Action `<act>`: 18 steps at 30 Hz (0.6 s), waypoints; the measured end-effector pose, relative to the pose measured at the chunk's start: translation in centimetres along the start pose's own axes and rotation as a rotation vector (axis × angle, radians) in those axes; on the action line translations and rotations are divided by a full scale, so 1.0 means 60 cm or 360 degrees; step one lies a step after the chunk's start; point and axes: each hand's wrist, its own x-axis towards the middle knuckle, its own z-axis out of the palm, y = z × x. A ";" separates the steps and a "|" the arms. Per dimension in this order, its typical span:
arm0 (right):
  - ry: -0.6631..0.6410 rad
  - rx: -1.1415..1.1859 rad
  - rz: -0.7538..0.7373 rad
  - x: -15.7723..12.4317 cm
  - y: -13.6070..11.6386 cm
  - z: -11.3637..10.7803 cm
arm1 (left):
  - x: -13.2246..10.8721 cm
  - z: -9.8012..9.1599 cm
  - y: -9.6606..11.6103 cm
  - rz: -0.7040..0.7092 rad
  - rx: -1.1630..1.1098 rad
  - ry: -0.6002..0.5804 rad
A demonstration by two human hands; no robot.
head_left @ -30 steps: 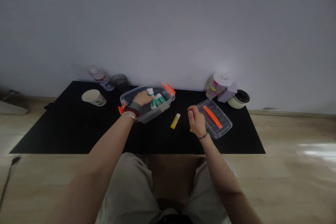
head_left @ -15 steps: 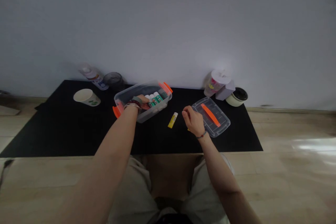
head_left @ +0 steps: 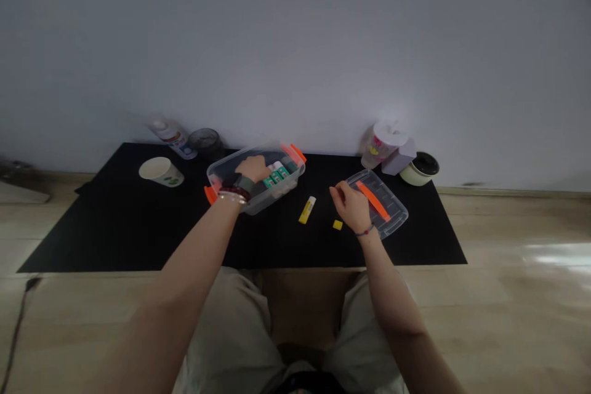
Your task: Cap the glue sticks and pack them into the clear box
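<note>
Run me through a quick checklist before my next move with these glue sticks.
Lid off the box: ok, the lid lies apart from it on the mat.
Left hand at the sticks: ok, it is inside the box beside the green-labelled sticks.
Right hand empty: cannot tell, its fingers are curled.
Yellow stick inside the box: not ok, it lies on the mat.
Small yellow piece identified: cannot tell, it is too small to make out.
</note>
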 end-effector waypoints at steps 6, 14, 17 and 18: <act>-0.0441 -0.0228 0.0151 0.003 0.049 0.006 | -0.134 0.068 0.043 0.0685 -0.0387 0.0249; -0.1061 -0.0375 0.0149 -0.008 0.061 0.034 | -0.163 0.216 0.042 0.0627 -0.0026 0.0149; -0.1170 -0.0456 0.0164 -0.010 0.050 0.046 | -0.155 0.228 0.047 0.0545 0.0144 0.0102; -0.1192 -0.0477 0.0174 -0.011 0.046 0.051 | -0.153 0.230 0.048 0.0540 0.0179 0.0093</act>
